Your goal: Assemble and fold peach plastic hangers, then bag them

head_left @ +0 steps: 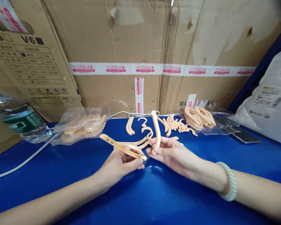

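Observation:
My left hand (121,164) is closed round a flat peach plastic arm piece (117,144) that points up and left over the blue table (84,175). My right hand (172,153) pinches a second peach plastic arm piece (156,128), held nearly upright. The two pieces almost meet between my hands. Just behind them lie more loose peach pieces and hooks (144,126) on the table. A pale bead bracelet (229,181) sits on my right wrist.
A clear bag of peach parts (83,125) lies at the back left, another open bag with parts (199,117) at the back right. Cardboard boxes (154,47) wall the back. A water bottle (16,117), a white cable (25,161), a phone (244,137) and a white parcel bag (271,97) are nearby.

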The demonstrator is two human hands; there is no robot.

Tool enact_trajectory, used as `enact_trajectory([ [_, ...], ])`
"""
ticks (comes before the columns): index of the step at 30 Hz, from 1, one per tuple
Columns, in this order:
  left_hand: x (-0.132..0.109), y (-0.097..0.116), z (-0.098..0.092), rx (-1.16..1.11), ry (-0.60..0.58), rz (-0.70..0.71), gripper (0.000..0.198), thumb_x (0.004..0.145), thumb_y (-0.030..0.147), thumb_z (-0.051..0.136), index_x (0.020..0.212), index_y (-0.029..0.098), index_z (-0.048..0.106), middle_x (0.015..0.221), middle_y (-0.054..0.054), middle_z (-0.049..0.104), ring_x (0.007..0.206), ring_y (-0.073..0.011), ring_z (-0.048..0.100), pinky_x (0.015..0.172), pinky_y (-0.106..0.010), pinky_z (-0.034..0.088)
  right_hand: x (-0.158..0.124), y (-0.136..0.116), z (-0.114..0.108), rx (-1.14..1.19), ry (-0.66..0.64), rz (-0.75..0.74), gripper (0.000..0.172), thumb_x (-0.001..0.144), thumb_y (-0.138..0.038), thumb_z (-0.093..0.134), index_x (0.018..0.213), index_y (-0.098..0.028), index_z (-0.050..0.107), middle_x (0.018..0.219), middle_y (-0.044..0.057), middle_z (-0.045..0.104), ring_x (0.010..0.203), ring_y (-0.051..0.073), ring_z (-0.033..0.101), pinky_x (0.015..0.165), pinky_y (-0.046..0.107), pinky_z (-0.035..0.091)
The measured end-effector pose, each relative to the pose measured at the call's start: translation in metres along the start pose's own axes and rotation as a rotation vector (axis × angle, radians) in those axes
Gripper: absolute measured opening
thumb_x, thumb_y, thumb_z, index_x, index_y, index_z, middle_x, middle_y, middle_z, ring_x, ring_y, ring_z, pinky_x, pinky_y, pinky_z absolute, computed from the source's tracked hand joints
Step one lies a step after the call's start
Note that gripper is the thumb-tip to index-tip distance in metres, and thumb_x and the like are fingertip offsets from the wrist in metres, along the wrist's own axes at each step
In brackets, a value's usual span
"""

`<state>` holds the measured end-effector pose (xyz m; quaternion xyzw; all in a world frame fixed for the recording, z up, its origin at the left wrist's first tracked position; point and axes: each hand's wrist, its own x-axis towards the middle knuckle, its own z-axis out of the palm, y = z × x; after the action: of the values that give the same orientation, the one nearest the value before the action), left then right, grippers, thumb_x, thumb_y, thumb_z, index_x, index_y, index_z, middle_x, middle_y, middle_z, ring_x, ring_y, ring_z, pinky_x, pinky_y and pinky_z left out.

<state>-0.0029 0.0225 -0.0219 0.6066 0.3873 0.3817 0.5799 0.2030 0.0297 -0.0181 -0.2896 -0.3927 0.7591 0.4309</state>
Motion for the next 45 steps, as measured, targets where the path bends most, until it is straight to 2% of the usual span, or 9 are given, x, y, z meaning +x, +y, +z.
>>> enact_trajectory([
  [2, -0.001, 0.001, 0.001, 0.006, -0.003, 0.000, 0.011, 0.076, 0.026, 0.076, 0.079, 0.019, 0.068, 0.076, 0.002, 0.067, 0.068, -0.0137, 0.066, 0.066, -0.025, 0.052, 0.000, 0.002, 0.000, -0.066, 0.010, -0.020, 0.032, 0.065, -0.016, 0.088, 0.088, -0.016, 0.067, 0.083, 0.000, 0.070, 0.082, 0.011, 0.067, 0.086, 0.025, 0.053],
  [6, -0.002, 0.002, 0.000, 0.008, -0.033, -0.017, 0.013, 0.075, 0.025, 0.075, 0.079, 0.018, 0.065, 0.074, 0.002, 0.066, 0.068, -0.0139, 0.067, 0.066, -0.025, 0.052, 0.003, 0.005, -0.001, -0.169, -0.005, -0.056, 0.041, 0.062, -0.018, 0.090, 0.095, -0.017, 0.065, 0.080, -0.002, 0.071, 0.068, 0.008, 0.066, 0.070, 0.022, 0.055],
  [14, -0.002, 0.000, 0.000, 0.063, -0.056, -0.058, 0.011, 0.070, 0.021, 0.074, 0.077, 0.018, 0.065, 0.070, 0.003, 0.067, 0.067, -0.0145, 0.068, 0.065, -0.025, 0.053, 0.004, 0.001, -0.002, -0.434, -0.086, -0.159, 0.035, 0.066, -0.022, 0.088, 0.094, -0.016, 0.068, 0.084, -0.001, 0.072, 0.080, 0.013, 0.070, 0.081, 0.028, 0.057],
  [22, -0.004, -0.002, 0.001, -0.033, -0.063, -0.031, 0.012, 0.071, 0.021, 0.076, 0.076, 0.017, 0.065, 0.070, 0.004, 0.068, 0.062, -0.0120, 0.067, 0.063, -0.023, 0.054, 0.004, 0.001, -0.001, -0.447, -0.173, -0.219, 0.024, 0.063, -0.021, 0.090, 0.078, -0.016, 0.071, 0.075, -0.002, 0.071, 0.072, 0.013, 0.069, 0.074, 0.025, 0.056],
  [26, -0.003, -0.002, 0.002, -0.049, -0.073, 0.000, 0.010, 0.072, 0.020, 0.075, 0.077, 0.017, 0.067, 0.069, 0.003, 0.069, 0.062, -0.0115, 0.066, 0.062, -0.022, 0.055, 0.002, 0.005, 0.002, -0.427, -0.159, -0.259, 0.022, 0.063, -0.020, 0.090, 0.075, -0.017, 0.071, 0.072, -0.002, 0.071, 0.070, 0.012, 0.068, 0.072, 0.023, 0.055],
  [32, -0.004, -0.004, 0.001, -0.054, -0.010, -0.008, 0.014, 0.071, 0.024, 0.079, 0.076, 0.016, 0.069, 0.067, 0.003, 0.070, 0.059, -0.0121, 0.067, 0.060, -0.022, 0.057, 0.000, 0.013, 0.003, -0.468, -0.094, -0.345, 0.022, 0.065, -0.020, 0.088, 0.078, -0.017, 0.071, 0.076, -0.001, 0.071, 0.072, 0.013, 0.068, 0.074, 0.026, 0.056],
  [38, -0.004, -0.001, 0.002, -0.070, -0.015, -0.029, 0.016, 0.072, 0.027, 0.081, 0.081, 0.015, 0.074, 0.070, 0.000, 0.074, 0.057, -0.0114, 0.068, 0.056, -0.019, 0.057, -0.003, 0.018, 0.007, -0.460, -0.016, -0.342, 0.024, 0.068, -0.027, 0.086, 0.073, -0.018, 0.065, 0.079, 0.000, 0.071, 0.072, 0.014, 0.068, 0.071, 0.027, 0.056],
  [42, -0.004, 0.004, 0.000, -0.066, 0.034, -0.046, 0.023, 0.069, 0.031, 0.083, 0.083, 0.015, 0.074, 0.065, -0.001, 0.073, 0.057, -0.0127, 0.069, 0.055, -0.019, 0.057, -0.002, 0.007, 0.001, -0.541, 0.022, -0.310, 0.028, 0.069, -0.031, 0.086, 0.071, -0.018, 0.061, 0.073, -0.001, 0.068, 0.067, 0.013, 0.065, 0.067, 0.027, 0.055],
  [45, -0.003, 0.010, -0.009, -0.102, 0.101, -0.060, 0.028, 0.067, 0.033, 0.086, 0.083, 0.015, 0.073, 0.065, -0.001, 0.074, 0.056, -0.0122, 0.069, 0.054, -0.017, 0.056, -0.001, -0.018, -0.018, -0.644, -0.076, -0.315, 0.023, 0.071, -0.030, 0.085, 0.075, -0.017, 0.067, 0.076, 0.000, 0.067, 0.065, 0.012, 0.064, 0.060, 0.025, 0.052],
])
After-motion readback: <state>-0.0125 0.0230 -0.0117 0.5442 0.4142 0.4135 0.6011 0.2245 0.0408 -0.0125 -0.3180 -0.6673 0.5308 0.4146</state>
